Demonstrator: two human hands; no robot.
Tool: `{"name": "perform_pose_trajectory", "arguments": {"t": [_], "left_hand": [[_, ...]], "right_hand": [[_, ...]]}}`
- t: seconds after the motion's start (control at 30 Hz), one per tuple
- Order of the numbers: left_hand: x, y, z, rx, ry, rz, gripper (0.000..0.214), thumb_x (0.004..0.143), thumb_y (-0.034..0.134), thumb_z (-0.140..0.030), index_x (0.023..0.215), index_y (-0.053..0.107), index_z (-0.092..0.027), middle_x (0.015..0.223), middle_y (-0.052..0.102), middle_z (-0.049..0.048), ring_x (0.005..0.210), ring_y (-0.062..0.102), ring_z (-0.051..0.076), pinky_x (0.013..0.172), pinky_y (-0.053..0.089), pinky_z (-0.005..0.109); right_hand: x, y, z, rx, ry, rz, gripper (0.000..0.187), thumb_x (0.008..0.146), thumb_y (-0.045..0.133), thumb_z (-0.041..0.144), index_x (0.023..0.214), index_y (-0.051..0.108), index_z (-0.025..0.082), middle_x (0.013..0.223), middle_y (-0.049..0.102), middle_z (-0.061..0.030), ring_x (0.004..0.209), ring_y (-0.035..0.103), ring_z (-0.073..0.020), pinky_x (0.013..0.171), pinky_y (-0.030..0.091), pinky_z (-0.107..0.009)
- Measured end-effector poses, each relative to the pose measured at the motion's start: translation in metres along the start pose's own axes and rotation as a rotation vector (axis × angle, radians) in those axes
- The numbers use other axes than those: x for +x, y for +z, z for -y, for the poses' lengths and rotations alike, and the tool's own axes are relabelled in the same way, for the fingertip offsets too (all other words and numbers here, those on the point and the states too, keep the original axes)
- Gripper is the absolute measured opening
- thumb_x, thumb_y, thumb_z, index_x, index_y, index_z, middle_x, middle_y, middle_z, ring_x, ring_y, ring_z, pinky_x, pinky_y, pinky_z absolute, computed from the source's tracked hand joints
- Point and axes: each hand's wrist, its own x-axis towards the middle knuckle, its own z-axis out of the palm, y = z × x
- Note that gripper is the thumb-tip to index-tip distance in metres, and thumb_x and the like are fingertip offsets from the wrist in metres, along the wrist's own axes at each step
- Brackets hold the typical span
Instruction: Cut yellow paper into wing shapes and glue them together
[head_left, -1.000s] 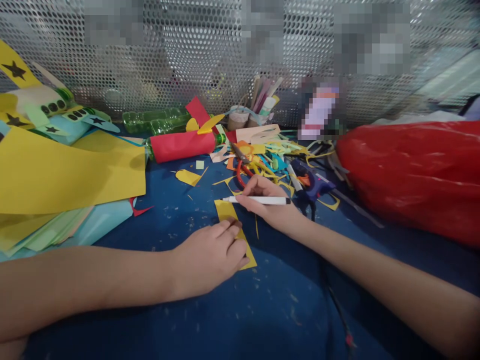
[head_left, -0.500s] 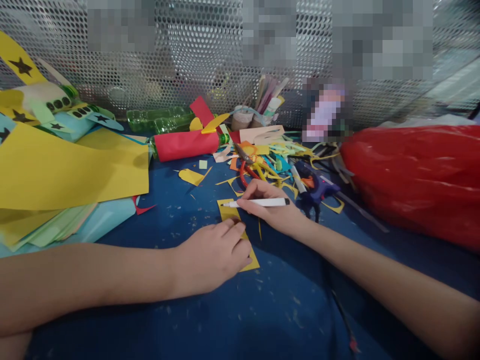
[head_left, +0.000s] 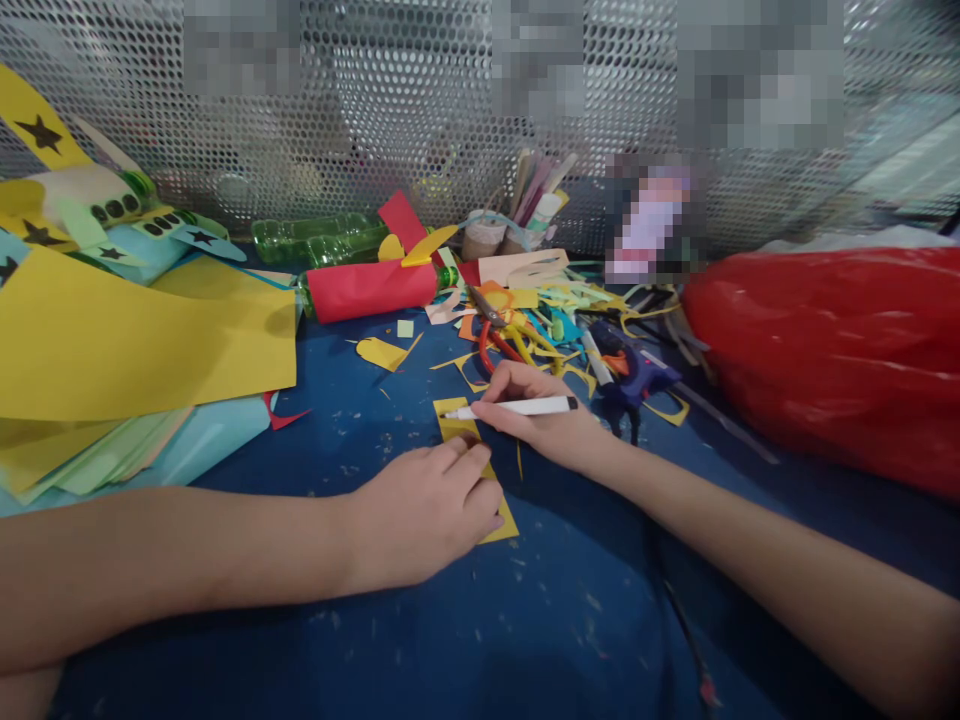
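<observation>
A yellow paper strip [head_left: 453, 412] lies on the blue table in front of me. My left hand [head_left: 431, 510] rests on it, fingers curled over and holding it down, covering its middle. In my right hand [head_left: 540, 410] is a white marker [head_left: 536, 406] with a black end, pinched between thumb and fingers. The marker lies nearly level, its dark tip at the far end of the strip. Whether the tip touches the paper is too small to tell.
Beyond my hands lie red-handled pliers [head_left: 495, 325], paper scraps [head_left: 577, 300] and a blue glue gun [head_left: 637, 375]. A red-wrapped bottle [head_left: 371, 292] stands out behind. Yellow sheets [head_left: 150, 340] and a paper-trimmed bottle plane [head_left: 90, 205] fill the left; a red plastic bag [head_left: 825, 350] sits right.
The marker tip has shifted very slightly toward me on the strip. My left hand and the strip stay where they were.
</observation>
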Motion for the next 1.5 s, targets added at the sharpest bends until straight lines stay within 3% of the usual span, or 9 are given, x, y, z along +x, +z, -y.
{"name": "perform_pose_trajectory", "arguments": {"t": [0.9,1.5], "left_hand": [[0.002,-0.002,0.001,-0.022,-0.003,0.028,0.025,0.093,0.043,-0.023,0.099,0.06,-0.006,0.112,0.065,0.0228,0.102,0.065,0.032,0.075,0.057,0.038],[0.001,-0.002,0.001,0.0,0.0,0.021,0.022,0.092,0.046,-0.023,0.098,0.06,-0.007,0.111,0.066,0.0213,0.102,0.065,0.031,0.076,0.057,0.037]], "right_hand": [[-0.001,0.001,0.0,-0.168,-0.039,-0.194,0.024,0.079,0.062,0.026,0.065,0.042,0.021,0.056,0.038,0.0073,0.049,0.031,-0.0079,0.046,0.025,-0.024],[0.002,-0.005,0.005,-0.16,-0.123,-0.187,0.024,0.075,0.058,0.015,0.06,0.039,0.021,0.056,0.036,0.0064,0.052,0.033,-0.0096,0.049,0.026,-0.026]]}}
